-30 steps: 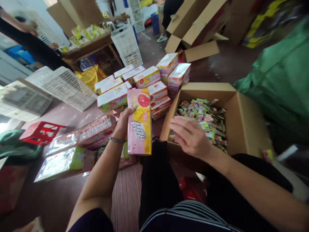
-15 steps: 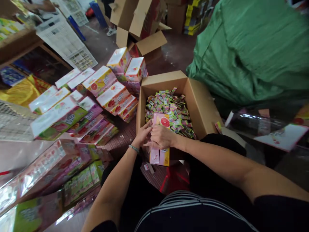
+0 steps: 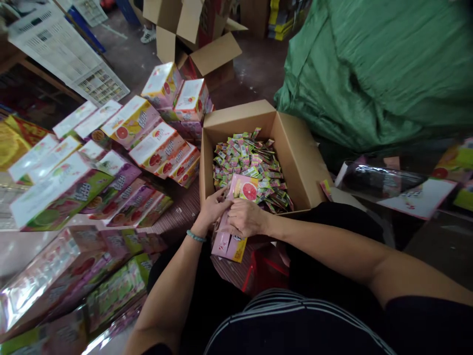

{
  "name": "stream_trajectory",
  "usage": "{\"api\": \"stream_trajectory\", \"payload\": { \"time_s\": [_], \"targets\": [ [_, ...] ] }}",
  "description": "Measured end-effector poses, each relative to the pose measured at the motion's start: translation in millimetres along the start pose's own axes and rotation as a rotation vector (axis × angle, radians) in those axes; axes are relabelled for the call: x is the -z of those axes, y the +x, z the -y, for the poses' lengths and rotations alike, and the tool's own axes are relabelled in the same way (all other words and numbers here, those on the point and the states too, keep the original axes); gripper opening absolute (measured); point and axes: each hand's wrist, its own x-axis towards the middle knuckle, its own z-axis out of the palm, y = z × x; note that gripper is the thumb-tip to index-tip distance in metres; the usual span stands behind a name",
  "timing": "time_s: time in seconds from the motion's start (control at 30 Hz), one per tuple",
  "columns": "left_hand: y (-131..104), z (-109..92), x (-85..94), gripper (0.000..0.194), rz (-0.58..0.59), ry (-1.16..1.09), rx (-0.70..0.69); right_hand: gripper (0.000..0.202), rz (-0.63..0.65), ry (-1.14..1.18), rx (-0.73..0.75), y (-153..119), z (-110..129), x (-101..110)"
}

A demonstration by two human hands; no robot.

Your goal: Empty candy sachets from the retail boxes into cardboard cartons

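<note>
Lowered slightly, the pink box [image 3: 236, 217] straddles the carton's near edge [image 3: 258, 214], both hands' fingers [image 3: 221, 197] gripping it.

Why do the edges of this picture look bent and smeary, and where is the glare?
Head view: the wide lens bows the edges, so the green sack and white crate curve outward. Glare whitens the wrapped packs at lower left; corners are smeared. The centre is sharpest: both hands, left and right, on the pink box.
</note>
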Motion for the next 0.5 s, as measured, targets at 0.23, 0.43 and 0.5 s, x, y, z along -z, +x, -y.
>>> {"api": "stream_trajectory", "payload": {
  "time_s": [0.23,0.43,0.5],
  "targets": [
    [-8,15,23.9,0.052,-0.169,0.269,0.094,0.065,-0.028,-0.008,-0.237,-20,-12,38],
    [-31,-32,27.1,0.058,-0.12,-0.155,-0.233,0.059,-0.033,0.22,-0.312,-5,-32,50],
    [-36,-46,22.8,0.064,0.079,-0.252,-0.198,0.058,-0.056,0.269,-0.322,2,-36,43]
  ]
}}
